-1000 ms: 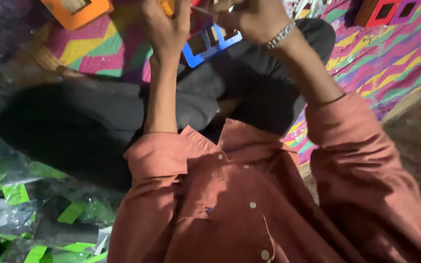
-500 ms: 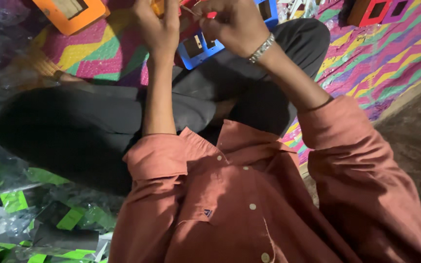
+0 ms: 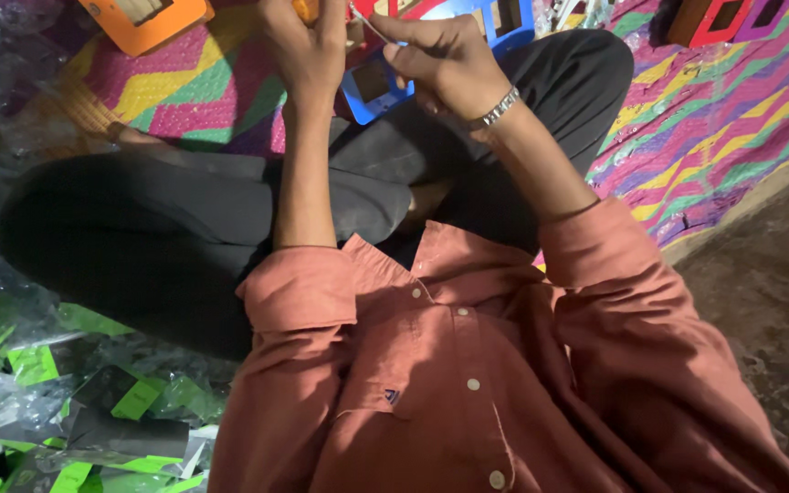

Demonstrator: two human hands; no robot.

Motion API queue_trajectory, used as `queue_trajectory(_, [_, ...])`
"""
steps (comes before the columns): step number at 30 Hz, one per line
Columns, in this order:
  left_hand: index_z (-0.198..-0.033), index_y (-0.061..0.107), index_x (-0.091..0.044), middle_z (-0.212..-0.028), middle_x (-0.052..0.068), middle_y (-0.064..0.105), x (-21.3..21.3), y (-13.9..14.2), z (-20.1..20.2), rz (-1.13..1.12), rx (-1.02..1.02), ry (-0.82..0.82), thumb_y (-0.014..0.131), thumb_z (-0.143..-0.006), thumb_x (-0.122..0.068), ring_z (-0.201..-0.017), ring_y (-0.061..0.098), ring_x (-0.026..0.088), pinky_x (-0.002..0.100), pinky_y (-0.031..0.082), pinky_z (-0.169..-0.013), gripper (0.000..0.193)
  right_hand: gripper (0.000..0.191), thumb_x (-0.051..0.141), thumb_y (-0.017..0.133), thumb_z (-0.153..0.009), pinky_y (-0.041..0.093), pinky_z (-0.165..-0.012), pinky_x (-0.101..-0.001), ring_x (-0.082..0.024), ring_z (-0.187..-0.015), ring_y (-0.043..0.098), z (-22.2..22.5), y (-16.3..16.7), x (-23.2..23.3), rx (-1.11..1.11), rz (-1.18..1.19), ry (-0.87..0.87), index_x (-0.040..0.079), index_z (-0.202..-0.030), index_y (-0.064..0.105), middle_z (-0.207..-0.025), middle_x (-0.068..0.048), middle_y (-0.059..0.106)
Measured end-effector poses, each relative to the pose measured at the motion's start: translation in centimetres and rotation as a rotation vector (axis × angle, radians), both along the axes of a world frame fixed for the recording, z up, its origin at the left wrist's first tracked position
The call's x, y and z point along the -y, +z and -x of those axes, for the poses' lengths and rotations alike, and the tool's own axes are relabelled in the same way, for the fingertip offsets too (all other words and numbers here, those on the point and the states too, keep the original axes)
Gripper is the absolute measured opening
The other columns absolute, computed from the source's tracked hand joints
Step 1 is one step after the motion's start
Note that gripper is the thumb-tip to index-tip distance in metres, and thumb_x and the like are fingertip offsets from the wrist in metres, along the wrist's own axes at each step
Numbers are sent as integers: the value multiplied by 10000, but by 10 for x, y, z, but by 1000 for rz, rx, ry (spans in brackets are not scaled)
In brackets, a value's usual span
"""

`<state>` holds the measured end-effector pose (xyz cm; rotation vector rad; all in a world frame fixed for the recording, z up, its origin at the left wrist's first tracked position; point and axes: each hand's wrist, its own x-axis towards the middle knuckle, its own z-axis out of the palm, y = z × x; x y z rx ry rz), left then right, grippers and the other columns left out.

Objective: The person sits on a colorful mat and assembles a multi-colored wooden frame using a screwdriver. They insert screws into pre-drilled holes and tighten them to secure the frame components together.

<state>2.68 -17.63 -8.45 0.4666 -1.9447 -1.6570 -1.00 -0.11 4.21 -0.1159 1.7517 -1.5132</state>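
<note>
The left hand [image 3: 308,46] is cut off at the top edge, so its fingertips and most of the small orange piece [image 3: 305,9] it grips are out of view. A thin light-coloured strip [image 3: 367,23] at the right hand [image 3: 445,59] is too small to tell. The far orange frame [image 3: 143,16] and blue frames [image 3: 378,87] are partly cropped or covered.
</note>
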Motion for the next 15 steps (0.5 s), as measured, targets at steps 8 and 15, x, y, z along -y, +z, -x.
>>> queue_trajectory(8, [-884,575,74,-732,143,625,1,0,1,3,-25,8,742,-958,-207,-671,623,242,402,495,-655,336,344,114,632,-1090,359,-482,-219,-19,-538,465,-6,-4,-2,-101,-21,17,71,-1431,656,-783,24,653])
queue_trajectory(15, [-884,595,65,-738,123,665,2,1,-1,-43,-2,-14,744,-953,-217,-672,666,226,375,507,-641,327,366,119,616,-1085,380,-472,-211,-28,-529,498,-6,-3,4,-112,1,23,46,-1443,639,-793,13,658])
